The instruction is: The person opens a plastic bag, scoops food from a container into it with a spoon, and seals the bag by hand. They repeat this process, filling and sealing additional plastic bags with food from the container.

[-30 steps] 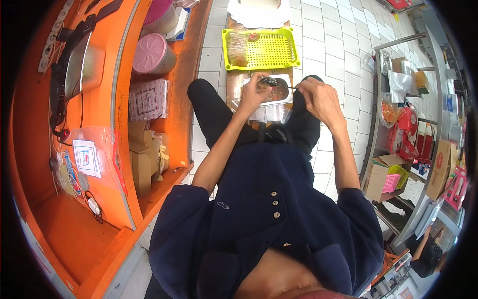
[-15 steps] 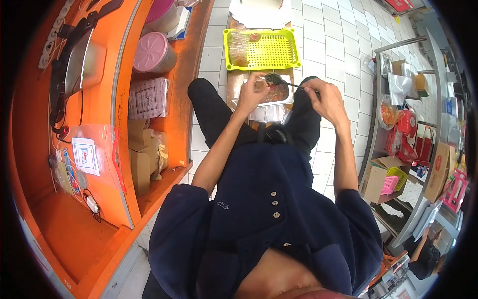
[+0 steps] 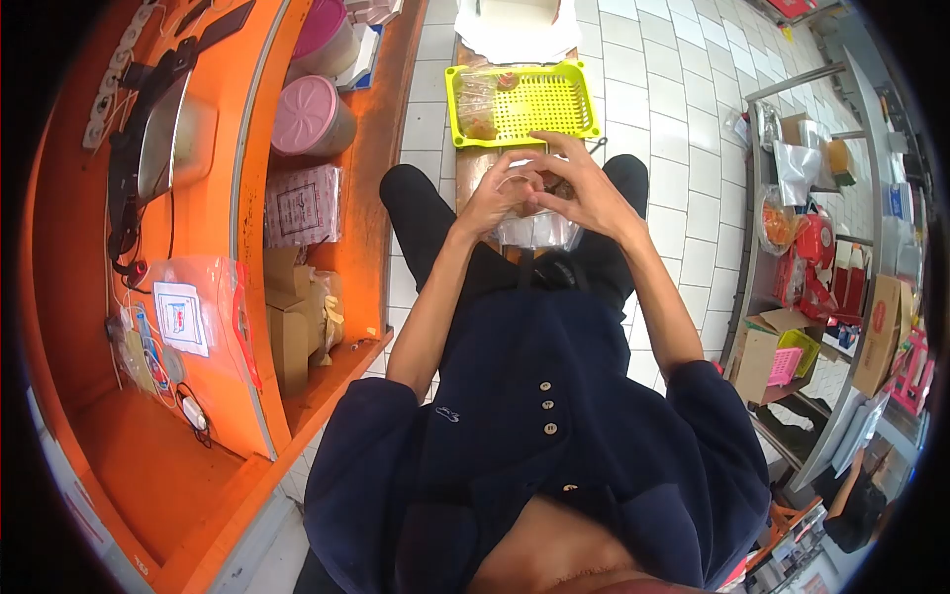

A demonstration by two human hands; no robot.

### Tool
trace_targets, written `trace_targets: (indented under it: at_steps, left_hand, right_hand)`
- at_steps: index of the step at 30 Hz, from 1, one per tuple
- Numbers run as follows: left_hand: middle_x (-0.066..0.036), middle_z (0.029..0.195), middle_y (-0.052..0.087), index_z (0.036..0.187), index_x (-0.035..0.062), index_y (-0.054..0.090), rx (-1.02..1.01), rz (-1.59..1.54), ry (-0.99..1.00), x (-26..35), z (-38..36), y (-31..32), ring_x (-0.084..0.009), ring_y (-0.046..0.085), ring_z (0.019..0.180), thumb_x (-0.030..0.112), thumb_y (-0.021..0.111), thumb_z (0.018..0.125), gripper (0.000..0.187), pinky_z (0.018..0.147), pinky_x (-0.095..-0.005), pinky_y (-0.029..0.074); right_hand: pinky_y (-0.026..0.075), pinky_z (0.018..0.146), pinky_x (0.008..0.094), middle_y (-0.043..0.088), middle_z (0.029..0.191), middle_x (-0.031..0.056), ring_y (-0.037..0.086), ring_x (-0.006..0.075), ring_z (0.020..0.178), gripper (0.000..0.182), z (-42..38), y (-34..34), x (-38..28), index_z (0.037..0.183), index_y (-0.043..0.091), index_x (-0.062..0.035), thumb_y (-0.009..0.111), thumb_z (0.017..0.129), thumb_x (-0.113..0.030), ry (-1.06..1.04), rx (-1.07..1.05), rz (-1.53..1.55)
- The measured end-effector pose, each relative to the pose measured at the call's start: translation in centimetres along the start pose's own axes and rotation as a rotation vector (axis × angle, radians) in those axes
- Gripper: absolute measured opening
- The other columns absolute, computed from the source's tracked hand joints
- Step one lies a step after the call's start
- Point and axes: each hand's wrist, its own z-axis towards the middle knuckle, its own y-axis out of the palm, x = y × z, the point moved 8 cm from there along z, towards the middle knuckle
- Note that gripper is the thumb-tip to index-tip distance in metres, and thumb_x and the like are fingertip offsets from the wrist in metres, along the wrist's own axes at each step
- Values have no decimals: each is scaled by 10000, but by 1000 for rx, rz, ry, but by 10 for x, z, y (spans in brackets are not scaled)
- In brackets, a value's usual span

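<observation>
My left hand (image 3: pixel 495 198) and my right hand (image 3: pixel 591 191) meet over the bench between my knees. The left fingers are closed round a small clear plastic packet (image 3: pixel 517 185), mostly hidden. My right thumb and fingers are curled in against the same packet; exactly where they pinch is hard to see. Under my right hand a metal tray with reddish food (image 3: pixel 562 189) shows only in part. The dark handle of a spoon (image 3: pixel 599 145) sticks out past my right fingers, not held. Clear plastic bags (image 3: pixel 539 232) lie on the near side, below my hands.
A lime-green basket (image 3: pixel 542 135) with a clear bag stands beyond my hands, a white box (image 3: pixel 520 40) behind it. On my left is an orange counter (image 3: pixel 233 198) with lidded tubs (image 3: pixel 312 117). A metal shelf (image 3: pixel 859 139) stands at right; another person (image 3: pixel 856 510) is at lower right.
My right hand has let go of the spoon and moved left to join my left hand at the packet. The spoon's handle now points away from me.
</observation>
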Motion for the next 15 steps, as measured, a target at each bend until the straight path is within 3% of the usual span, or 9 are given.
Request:
trace_targets:
  at_steps: [3,8,10,12,13,15]
  left_hand:
    - [-99,1093,665,1417,55,441,-31,-52,-31,3,-1,3,-131,634,996,333,800,864,716,826,-261,536]
    - [-131,1162,663,1412,55,445,-57,-70,-90,-2,-3,7,-140,648,989,357,802,858,725,798,-278,574]
    - [-137,1185,665,1412,56,435,-57,-88,-157,0,-4,12,-160,663,995,266,808,863,696,854,-287,569]
    - [-137,1172,672,1385,43,469,-33,-27,-88,8,-3,21,-166,669,1001,207,801,866,638,880,-288,561]
    - [-138,1160,678,1358,31,503,-7,34,-18,15,-2,22,-173,676,1007,149,795,869,581,905,-288,553]
    - [-123,1146,685,1316,23,550,23,129,-34,3,-2,14,-172,683,995,124,788,867,518,919,-299,547]
  right_hand:
    - [400,1108,455,488,1451,108,439,329,1366,197,0,3,9,1042,727,-112,749,867,-200,24,-126,65]
    - [424,1079,451,499,1441,105,461,318,1345,171,-5,5,12,990,729,-87,750,865,-201,81,-93,140]
    - [444,1056,445,500,1441,105,485,313,1323,164,-6,5,13,984,727,-82,747,867,-195,58,-101,126]
    - [516,939,387,545,1393,106,560,261,1224,99,-6,-1,9,947,713,-59,733,856,-91,85,-67,155]
    - [516,939,387,545,1393,106,560,261,1224,99,-7,0,15,947,713,-59,733,856,-91,85,-65,153]
    - [543,843,354,604,1315,111,648,232,1052,102,-6,-12,19,961,705,-28,722,879,-87,-34,89,92]
